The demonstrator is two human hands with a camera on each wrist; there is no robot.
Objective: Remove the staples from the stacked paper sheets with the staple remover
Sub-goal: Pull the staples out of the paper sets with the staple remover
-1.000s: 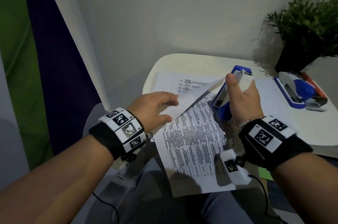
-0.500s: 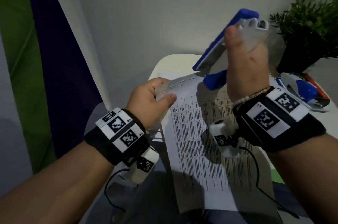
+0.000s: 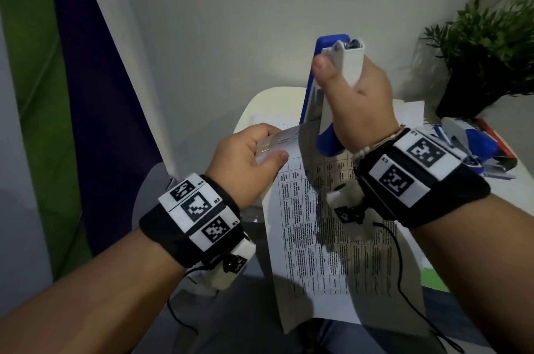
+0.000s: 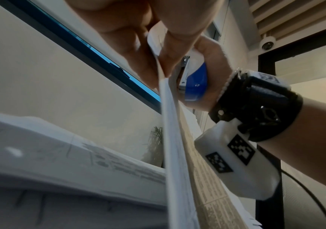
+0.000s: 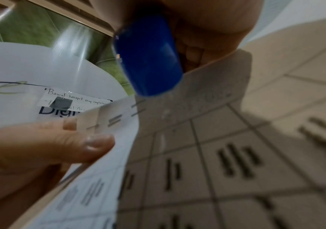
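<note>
Stapled paper sheets [image 3: 318,238] hang off the table [image 3: 260,105] edge toward the person's lap, raised by their top margin. At the 10 o'clock corner the left hand [image 3: 245,157] pinches that margin between thumb and curled fingers. Several staples [image 3: 281,141] sit in a row just beside the thumb, so I'd judge most of the job remains. At 12 o'clock the right hand [image 3: 364,110] is wrapped tightly around the upright blue-and-white staple remover [image 3: 318,110]. Whether its lower end touches the margin, I can't tell. Farther off, at 2 o'clock, lie a second stapler [image 3: 468,145] and a potted plant [image 3: 491,58].
</note>
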